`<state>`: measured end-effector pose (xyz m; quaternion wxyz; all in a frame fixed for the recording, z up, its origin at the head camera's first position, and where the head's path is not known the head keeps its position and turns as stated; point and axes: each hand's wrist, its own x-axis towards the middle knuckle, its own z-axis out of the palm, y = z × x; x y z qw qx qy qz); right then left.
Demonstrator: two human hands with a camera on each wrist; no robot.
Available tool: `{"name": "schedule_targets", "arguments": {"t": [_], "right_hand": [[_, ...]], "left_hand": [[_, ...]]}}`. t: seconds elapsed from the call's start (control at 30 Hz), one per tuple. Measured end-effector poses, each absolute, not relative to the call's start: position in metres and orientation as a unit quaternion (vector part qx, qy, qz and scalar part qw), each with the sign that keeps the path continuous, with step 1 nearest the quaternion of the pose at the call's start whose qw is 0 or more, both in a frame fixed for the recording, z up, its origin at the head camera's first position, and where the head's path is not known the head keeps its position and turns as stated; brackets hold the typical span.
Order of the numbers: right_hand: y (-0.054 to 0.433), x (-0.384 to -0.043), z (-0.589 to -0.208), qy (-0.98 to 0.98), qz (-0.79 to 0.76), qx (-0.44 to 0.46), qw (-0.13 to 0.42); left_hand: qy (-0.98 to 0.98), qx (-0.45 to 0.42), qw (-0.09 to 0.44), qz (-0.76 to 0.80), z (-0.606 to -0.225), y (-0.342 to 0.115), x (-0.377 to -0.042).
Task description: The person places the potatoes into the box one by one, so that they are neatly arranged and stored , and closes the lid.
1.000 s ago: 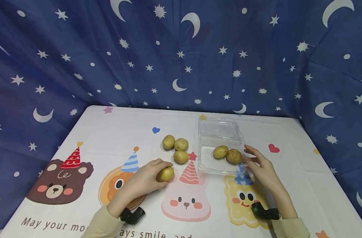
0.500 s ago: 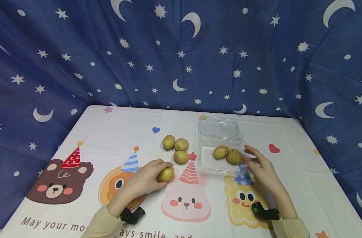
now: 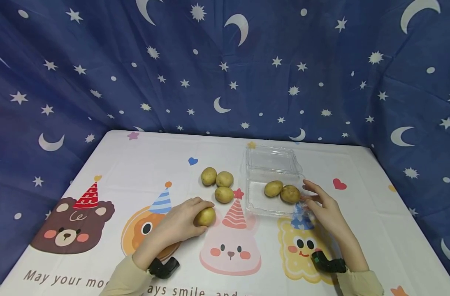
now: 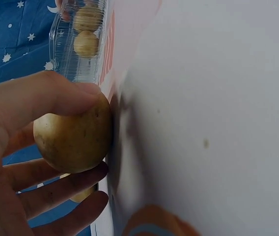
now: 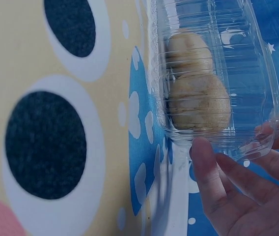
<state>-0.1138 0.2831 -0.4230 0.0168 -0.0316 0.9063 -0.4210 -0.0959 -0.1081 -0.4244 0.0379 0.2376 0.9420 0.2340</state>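
My left hand (image 3: 184,220) grips a yellow-brown potato (image 3: 205,216) low over the tablecloth, its thumb on one side and fingers around the other. Beyond it, three more potatoes (image 3: 223,195) lie grouped on the cloth. To the right stands a clear plastic clamshell box (image 3: 256,197) with its lid (image 3: 271,159) folded back. Two potatoes (image 3: 290,194) sit side by side in its base. At the box's right side my right hand (image 3: 326,211) rests with loosely extended fingers; the right wrist view shows fingertips (image 5: 202,147) right at the clear wall and rim.
A white tablecloth (image 3: 162,160) printed with cartoon faces covers the table. Behind it hangs a dark blue curtain (image 3: 195,78) with moons and stars. Black wrist cameras (image 3: 165,268) are worn at both sleeves.
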Motion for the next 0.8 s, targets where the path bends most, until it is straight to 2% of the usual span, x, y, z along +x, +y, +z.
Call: {"name": "schedule_targets", "arguments": {"t": [0.8], "right_hand": [[0.2825, -0.1141, -0.4207, 0.897, -0.441, -0.036, 0.022]], "left_hand": [[0.943, 0.234, 0.041, 0.234, -0.4224, -0.1052, -0.0963]]}}
